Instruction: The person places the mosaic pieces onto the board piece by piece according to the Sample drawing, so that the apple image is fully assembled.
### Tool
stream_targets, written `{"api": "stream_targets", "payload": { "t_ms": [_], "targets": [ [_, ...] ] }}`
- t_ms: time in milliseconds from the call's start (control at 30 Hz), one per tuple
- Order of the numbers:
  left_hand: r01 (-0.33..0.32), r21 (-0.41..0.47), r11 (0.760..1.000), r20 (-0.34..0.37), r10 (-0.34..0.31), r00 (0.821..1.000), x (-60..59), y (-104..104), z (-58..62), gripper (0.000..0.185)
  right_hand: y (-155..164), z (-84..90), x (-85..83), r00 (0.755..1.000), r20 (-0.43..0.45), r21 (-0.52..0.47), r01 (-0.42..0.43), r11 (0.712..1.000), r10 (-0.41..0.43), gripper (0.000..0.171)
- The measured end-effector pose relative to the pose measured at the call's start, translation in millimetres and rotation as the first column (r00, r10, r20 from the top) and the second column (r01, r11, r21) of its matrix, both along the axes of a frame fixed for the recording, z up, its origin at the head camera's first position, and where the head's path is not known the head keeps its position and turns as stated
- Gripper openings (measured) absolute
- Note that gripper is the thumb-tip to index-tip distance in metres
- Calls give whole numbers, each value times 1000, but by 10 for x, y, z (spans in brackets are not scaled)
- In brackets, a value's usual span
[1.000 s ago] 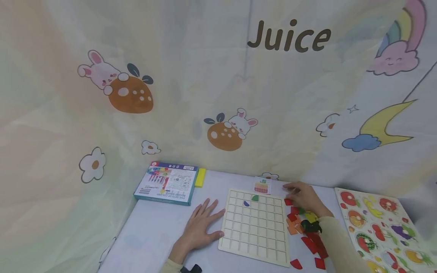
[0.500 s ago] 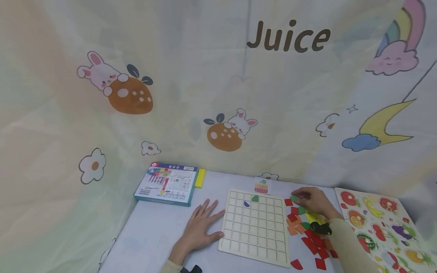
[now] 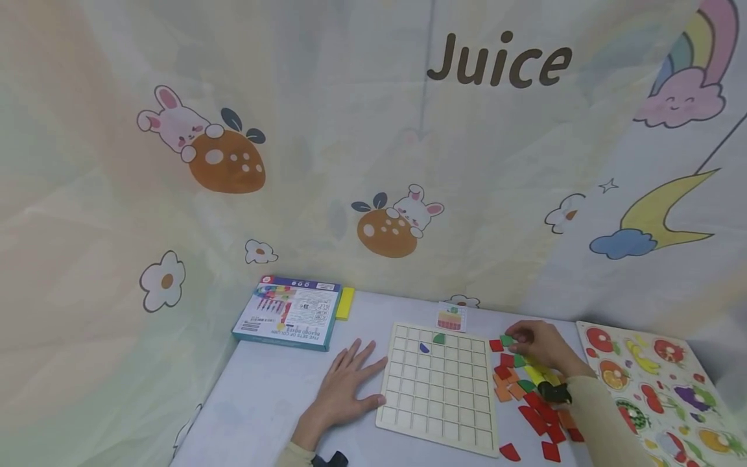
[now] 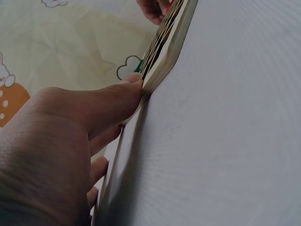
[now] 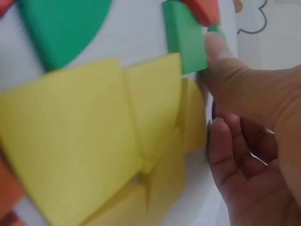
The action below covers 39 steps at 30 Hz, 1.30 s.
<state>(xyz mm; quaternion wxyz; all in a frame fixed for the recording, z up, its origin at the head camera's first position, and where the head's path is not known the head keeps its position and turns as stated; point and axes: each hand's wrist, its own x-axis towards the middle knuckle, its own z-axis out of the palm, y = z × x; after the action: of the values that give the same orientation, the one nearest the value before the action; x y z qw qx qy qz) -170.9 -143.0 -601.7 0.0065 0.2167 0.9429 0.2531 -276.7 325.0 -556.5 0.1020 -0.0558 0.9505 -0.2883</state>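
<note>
Right hand picks a green tile from the heap beside the wooden grid board

The right hand pinches a small green tile at the far end of the tile heap, just right of the wooden grid board; its grip is closed on that tile (thumb and a fingertip on its edge, by the wrist view). The left hand lies flat and open on the table, thumb against the board's left edge. The pinch looks shallow, so the tile could slip and fall among the yellow tiles, or scatter the heap; if the left hand lifts, the board might slide.
</note>
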Motion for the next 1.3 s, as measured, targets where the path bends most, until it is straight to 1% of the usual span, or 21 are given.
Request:
{"api": "stream_targets", "payload": {
  "t_ms": [100,200,333,400,467,567,767,967,1133,1300],
  "targets": [
    [1,1,1000,8,-1,1000,-3,2,7,74,-5,13,24,1000,4,8,-3,1000,3,30],
    [0,-2,1000,10,0,1000,-7,4,5,74,-21,30,57,1000,-6,-6,13,1000,-13,31],
    [-3,-20,1000,2,3,1000,-13,4,-17,74,-87,80,103,997,-68,-39,36,999,-39,32],
    [-4,-14,1000,-2,4,1000,-12,2,-17,73,-142,118,113,993,-113,-50,33,998,-39,32],
    [-2,-4,1000,-9,2,1000,-6,2,-9,73,-209,157,120,987,-154,-54,26,998,-34,31],
    [1,19,1000,-7,-1,1000,3,4,14,73,-321,204,128,981,-192,-64,3,998,-15,29],
    [-2,19,1000,6,2,1000,2,12,21,73,-551,226,130,977,-213,-86,-44,995,25,24],
    [0,15,1000,0,0,1000,-2,6,22,72,-768,200,136,972,-229,-94,-68,993,45,22],
    [-6,12,1000,9,6,1000,-2,1,20,73,-888,93,127,970,-230,-136,-109,985,75,23],
    [3,16,1000,-15,-3,1000,6,2,25,73,-987,4,107,967,-235,-126,-132,983,100,23]
  ]
}}
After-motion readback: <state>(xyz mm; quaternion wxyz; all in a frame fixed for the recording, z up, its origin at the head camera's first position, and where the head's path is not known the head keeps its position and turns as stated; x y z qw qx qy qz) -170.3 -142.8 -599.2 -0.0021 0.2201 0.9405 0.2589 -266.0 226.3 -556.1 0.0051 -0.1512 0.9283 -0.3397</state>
